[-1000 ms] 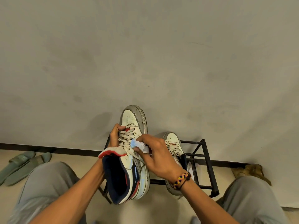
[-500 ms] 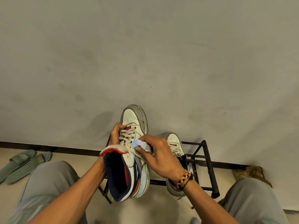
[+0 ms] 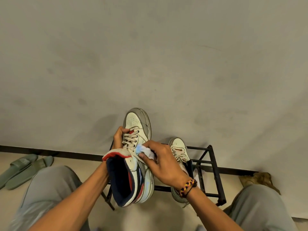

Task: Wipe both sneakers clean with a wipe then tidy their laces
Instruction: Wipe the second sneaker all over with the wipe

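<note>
Held sneaker (image 3: 136, 162) at frame centre, toe up, collar down. Left hand (image 3: 119, 137) grips its laced side; right hand (image 3: 162, 164) pinches the wipe (image 3: 143, 150) against its right flank, nearer the second sneaker (image 3: 180, 152) on the shoe rack (image 3: 215, 172).

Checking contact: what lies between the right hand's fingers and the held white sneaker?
A crumpled white wipe, pinched by the right hand against the sneaker; head view.
</note>
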